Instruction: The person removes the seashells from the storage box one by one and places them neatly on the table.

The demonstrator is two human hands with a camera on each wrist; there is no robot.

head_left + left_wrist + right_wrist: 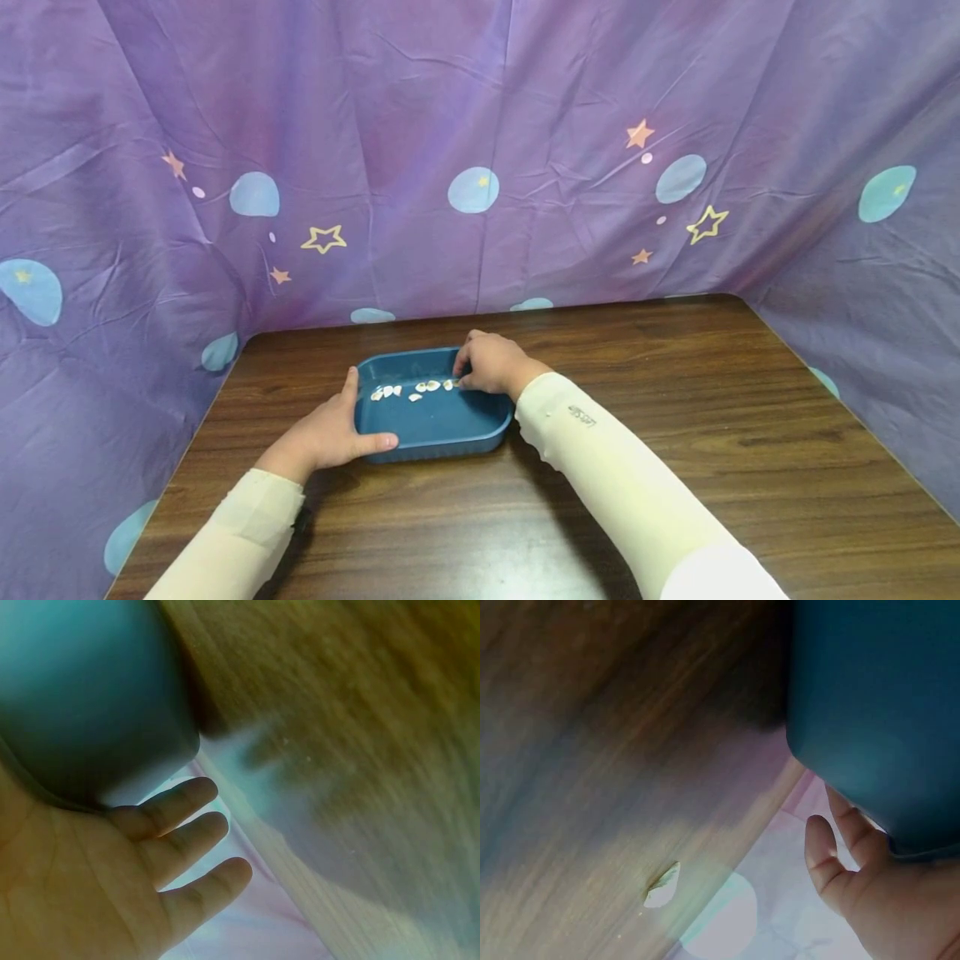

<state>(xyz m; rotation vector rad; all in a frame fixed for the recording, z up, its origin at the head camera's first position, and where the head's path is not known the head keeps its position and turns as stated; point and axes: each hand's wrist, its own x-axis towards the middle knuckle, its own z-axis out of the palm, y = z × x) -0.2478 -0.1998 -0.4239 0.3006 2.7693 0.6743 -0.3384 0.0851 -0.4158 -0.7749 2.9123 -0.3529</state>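
Observation:
A blue plastic tray [427, 425] sits on the table with several small white shells [432, 386] inside, mostly in a loose row. My left hand [330, 429] steadies its left end, thumb on the near rim and index finger along the side. In the left wrist view, the other fingers of the left hand [90, 877] stretch out straight beside the tray [82, 697]. My right hand [495, 364] reaches over the far right rim, thumb and fingertips curled down, pinching a small shell [456, 383] at the row's right end. The hand itself covers most of this shell.
The brown wooden table [675, 417] extends widely to the right of the tray. A purple curtain [420, 125] with stars and ovals hangs behind and along the sides. In the right wrist view, a pale shell-like piece [664, 886] shows against the wood.

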